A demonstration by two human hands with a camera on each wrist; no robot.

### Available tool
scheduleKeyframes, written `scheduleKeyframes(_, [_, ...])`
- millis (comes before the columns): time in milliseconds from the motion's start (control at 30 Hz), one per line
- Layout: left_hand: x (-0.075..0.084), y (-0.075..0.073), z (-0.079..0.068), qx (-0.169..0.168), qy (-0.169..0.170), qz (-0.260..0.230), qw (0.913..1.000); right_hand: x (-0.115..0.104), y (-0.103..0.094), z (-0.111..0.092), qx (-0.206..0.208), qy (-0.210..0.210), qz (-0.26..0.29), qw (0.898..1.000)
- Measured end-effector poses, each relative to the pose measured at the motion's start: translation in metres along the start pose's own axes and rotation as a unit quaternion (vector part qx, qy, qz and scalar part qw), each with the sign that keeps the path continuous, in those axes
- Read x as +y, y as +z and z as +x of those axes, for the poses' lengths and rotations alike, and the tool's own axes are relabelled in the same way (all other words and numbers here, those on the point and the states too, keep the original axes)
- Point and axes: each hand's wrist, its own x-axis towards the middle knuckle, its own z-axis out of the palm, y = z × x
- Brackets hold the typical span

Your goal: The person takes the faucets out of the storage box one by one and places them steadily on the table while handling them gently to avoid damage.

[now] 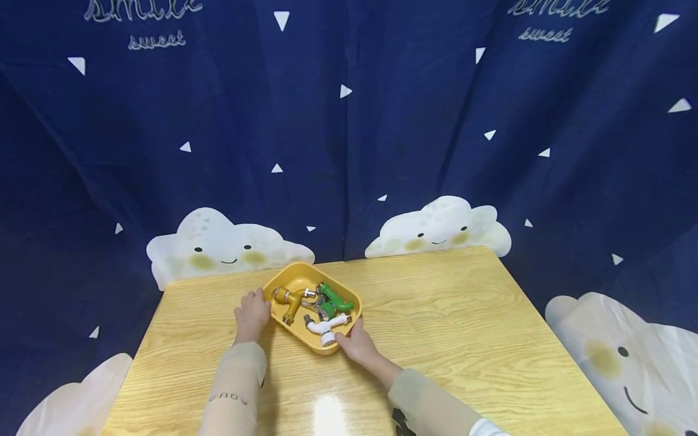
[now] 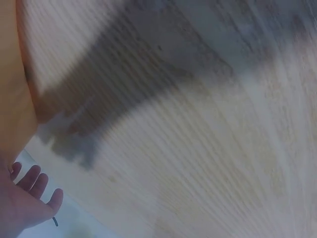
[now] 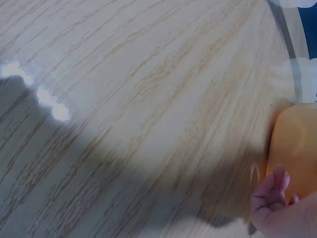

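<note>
Backdrop (image 1: pixel 349 139): Dark blue cloth scattered with white triangles spans the background; "sweet" reads clearly at upper left and upper right, each beneath a larger "smile" cut by the frame's top edge.
Clouds (image 1: pixel 218 245): Pale, smiling shapes printed on the cloth, two along the table's far edge and others lower at the sides.
Table (image 1: pixel 463 339): Light wood grain, with a bright reflection near the person.
Yellow tray (image 1: pixel 299 270): Held in the far half of the table, left of its middle, its long axis slanting from far left to near right; whether its base touches the wood cannot be told.
Sleeves (image 1: pixel 231 387): Pale beige on both arms, the left bearing short, dark, upside-down lettering that appears to read "AQUA."
Right hand (image 1: pixel 357 345): Grips the tray's near-right end, thumb at the rim, fingers bent against the outside wall.
Left hand (image 1: pixel 252 313): Holds the tray's left end, fingers curved outside it, the thumb's place hidden.
Yellow tap (image 1: pixel 294 300): Lies toward the left end, metal end pointing right, spout toward the person.
Green tap (image 1: pixel 339 300): Lies by the far-right wall, spout pointing right.
White tap (image 1: pixel 325 327): Rests nearest the right hand, metal end pointing right, capped stem toward the person.
</note>
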Motion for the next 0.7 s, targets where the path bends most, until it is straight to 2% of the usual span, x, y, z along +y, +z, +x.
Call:
scheduleKeyframes(367, [-0.014, 0.004, -0.012, 0.000, 0.007, -0.018, 0.9998, 0.001, -0.007, 0.002, -0.021, -0.013, -0.032, 0.999])
scheduleKeyframes(533, [-0.023, 0.006, -0.022, 0.000, 0.011, -0.021, 0.9997, 0.000, -0.011, 0.003, -0.036, -0.027, -0.032, 0.998])
scheduleKeyframes(700, [-0.029, 0.007, -0.036, 0.009, 0.001, -0.031, 0.9995, -0.001, -0.013, 0.005, -0.051, -0.035, -0.035, 0.997])
